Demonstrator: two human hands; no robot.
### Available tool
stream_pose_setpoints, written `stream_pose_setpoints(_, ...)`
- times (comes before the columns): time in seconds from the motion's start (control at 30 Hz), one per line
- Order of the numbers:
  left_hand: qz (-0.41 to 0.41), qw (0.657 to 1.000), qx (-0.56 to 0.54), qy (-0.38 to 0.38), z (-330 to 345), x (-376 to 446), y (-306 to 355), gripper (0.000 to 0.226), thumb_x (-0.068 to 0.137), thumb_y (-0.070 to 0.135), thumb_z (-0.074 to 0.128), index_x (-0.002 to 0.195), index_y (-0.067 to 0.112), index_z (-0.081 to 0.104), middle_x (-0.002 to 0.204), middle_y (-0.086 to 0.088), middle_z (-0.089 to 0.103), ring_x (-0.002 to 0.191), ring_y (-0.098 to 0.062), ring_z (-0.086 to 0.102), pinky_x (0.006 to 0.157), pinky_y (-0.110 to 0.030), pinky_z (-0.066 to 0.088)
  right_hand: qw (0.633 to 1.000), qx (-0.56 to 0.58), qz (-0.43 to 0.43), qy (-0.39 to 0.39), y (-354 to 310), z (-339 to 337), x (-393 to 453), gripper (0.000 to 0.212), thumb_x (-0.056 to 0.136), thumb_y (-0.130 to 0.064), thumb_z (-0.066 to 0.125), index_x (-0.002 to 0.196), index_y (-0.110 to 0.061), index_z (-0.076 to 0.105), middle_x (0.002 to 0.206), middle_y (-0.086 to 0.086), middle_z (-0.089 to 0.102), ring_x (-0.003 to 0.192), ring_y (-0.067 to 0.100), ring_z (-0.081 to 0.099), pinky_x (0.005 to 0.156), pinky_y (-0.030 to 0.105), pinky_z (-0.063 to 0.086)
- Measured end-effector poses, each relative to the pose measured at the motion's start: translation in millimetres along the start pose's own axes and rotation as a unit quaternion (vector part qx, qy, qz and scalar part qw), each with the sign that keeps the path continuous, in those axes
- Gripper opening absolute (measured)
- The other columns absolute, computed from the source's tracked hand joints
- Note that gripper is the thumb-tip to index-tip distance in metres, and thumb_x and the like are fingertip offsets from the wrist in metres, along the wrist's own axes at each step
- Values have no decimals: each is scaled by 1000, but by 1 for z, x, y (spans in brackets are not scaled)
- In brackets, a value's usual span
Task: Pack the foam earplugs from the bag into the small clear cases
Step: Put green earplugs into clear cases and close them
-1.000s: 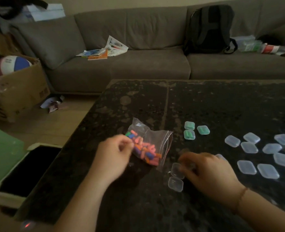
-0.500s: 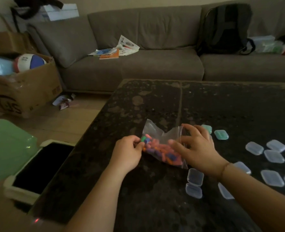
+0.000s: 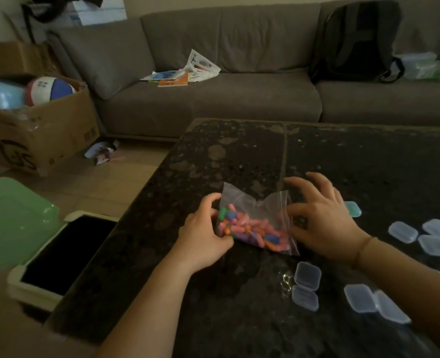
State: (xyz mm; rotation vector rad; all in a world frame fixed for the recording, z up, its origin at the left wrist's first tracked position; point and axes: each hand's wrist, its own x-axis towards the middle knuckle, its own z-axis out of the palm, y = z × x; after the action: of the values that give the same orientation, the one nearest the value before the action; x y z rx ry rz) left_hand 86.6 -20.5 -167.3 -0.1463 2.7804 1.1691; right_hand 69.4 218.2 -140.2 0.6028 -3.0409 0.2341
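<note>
Left hand: the left hand (image 3: 204, 235) curls round the left end of the bag (image 3: 258, 223), thumb and fingers pinching the plastic just where the earplugs bunch up.
Right hand: the right hand (image 3: 322, 218) sits at the bag's right edge with fingers spread, thumb and forefinger closing on the plastic near its mouth; whether the grip is firm cannot be told.
What changed: a second ago the right hand lay lower, by the open case, and only the left hand touched the bag. Half a second ago it was reaching across. Now both hands hold the bag.
Meaning for the task: this looks like the step of opening the bag or fishing out plugs; no earplug has yet reached the open case.
Bag: a clear zip bag, lying at centre frame on the dark stone table (image 3: 239, 156), crumpled, its upper edge dipping in the middle.
Earplugs: the foam earplugs (image 3: 252, 228) lie heaped in the bag's lower half, mostly pink, with orange, blue and green among them.
Open case: an open clear case (image 3: 306, 285) lies hinged flat, lower right of the bag, apparently empty.
Other cases: shut clear cases (image 3: 420, 235) are scattered at right; a green-filled case (image 3: 353, 209) peeps out behind the right hand.
</note>
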Motion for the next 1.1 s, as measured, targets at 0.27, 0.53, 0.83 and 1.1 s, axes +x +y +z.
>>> stream_pose_setpoints(0.27,-1,996,-20,86,10,7,0,61,92,34,71,146,33,43,130,3,64,114,-11,60,106,-44,50,994,90,-69,12,-6,15,17,26,79,-59,60,96,-43,74,154,-15,17,141,19,1,111,50,26)
stream_pose_setpoints(0.53,-9,996,-68,49,9,10,-4,71,89,27,76,147,41,38,125,11,65,104,-1,61,82,-17,48,980,190,-64,-15,-24,18,28,16,87,-43,63,99,-51,70,155,-21,11,141,11,0,113,44,13)
stream_pose_setpoints(0.83,4,999,-24,34,10,6,-3,86,86,20,79,152,45,30,140,6,57,127,-13,57,109,-45,49,996,46,-66,-36,-37,24,33,36,87,-59,55,121,-48,61,159,-15,2,144,25,-3,115,50,11)
stream_pose_setpoints(1.1,-2,996,-80,28,8,6,-2,86,84,15,80,151,42,34,146,5,55,131,-13,55,111,-44,48,997,29,-33,-62,-48,23,38,55,82,-65,57,132,-42,54,159,-16,2,144,25,-3,116,50,9)
